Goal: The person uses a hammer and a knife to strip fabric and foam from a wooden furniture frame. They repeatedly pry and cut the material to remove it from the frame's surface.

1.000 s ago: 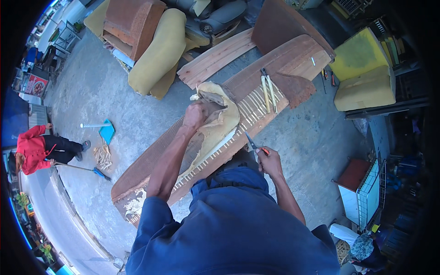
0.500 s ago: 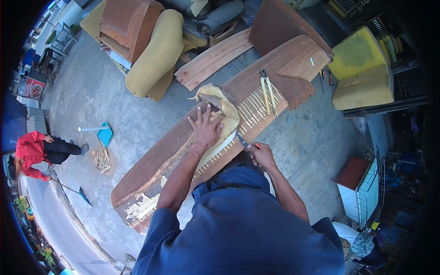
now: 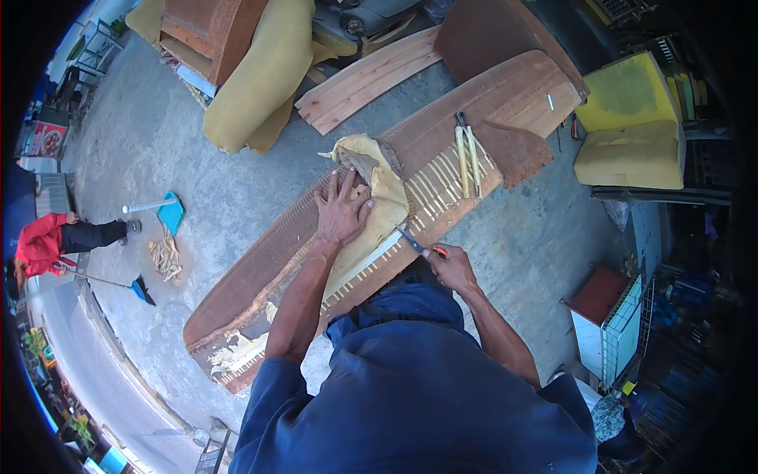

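A long brown upholstered furniture piece lies diagonally before me, with ribbed fabric and a row of pale strips along its near side. My left hand lies on it with fingers spread, pressing on a loose, crumpled tan fabric layer. My right hand grips orange-and-black-handled scissors, whose blades point up-left at the near edge of that fabric. Two pale-handled tools and a torn brown piece lie on the piece to the upper right.
Yellow foam and a brown frame are piled behind, beside a plank. A yellow seat and a wire rack stand at right. A person in red holds a broom near a teal dustpan. Another person is at lower right.
My left hand has gone from bunched in the fabric to spread flat on it. The scissors have moved up-left to the fabric's edge. The person in red has shifted the broom.
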### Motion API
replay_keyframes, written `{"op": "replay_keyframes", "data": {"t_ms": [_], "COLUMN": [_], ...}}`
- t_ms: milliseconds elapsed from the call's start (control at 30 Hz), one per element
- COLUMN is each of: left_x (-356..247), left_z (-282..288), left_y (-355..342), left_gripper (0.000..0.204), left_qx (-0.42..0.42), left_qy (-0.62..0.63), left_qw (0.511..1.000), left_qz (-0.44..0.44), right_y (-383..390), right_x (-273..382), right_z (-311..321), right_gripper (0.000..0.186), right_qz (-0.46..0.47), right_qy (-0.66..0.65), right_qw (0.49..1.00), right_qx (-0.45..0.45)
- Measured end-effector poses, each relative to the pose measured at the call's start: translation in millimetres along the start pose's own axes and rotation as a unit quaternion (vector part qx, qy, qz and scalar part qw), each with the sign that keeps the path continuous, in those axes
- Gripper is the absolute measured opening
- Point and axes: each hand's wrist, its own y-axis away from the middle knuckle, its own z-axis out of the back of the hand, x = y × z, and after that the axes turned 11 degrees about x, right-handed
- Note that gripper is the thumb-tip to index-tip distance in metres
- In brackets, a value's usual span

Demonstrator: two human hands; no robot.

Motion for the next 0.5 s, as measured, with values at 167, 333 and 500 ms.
{"op": "replay_keyframes", "data": {"t_ms": [167,333,500], "left_x": [8.6,8.6,8.8], "left_z": [-6.7,-6.1,-4.8], "left_y": [-5.0,-5.1,-8.2], "left_gripper": [0.035,0.033,0.032], "left_qx": [-0.016,-0.05,-0.049], "left_qy": [0.043,0.038,0.043], "left_qw": [0.999,0.998,0.998], "left_qz": [0.018,0.014,0.016], "right_y": [19.4,15.7,12.9], "right_x": [16.2,21.4,34.6], "right_z": [-13.8,3.3,8.6], "right_gripper": [0.022,0.022,0.02], "right_qz": [-0.067,-0.095,-0.113], "right_qy": [-0.007,-0.063,-0.081], "right_qw": [0.998,0.993,0.99], "right_qx": [-0.01,-0.02,0.005]}}
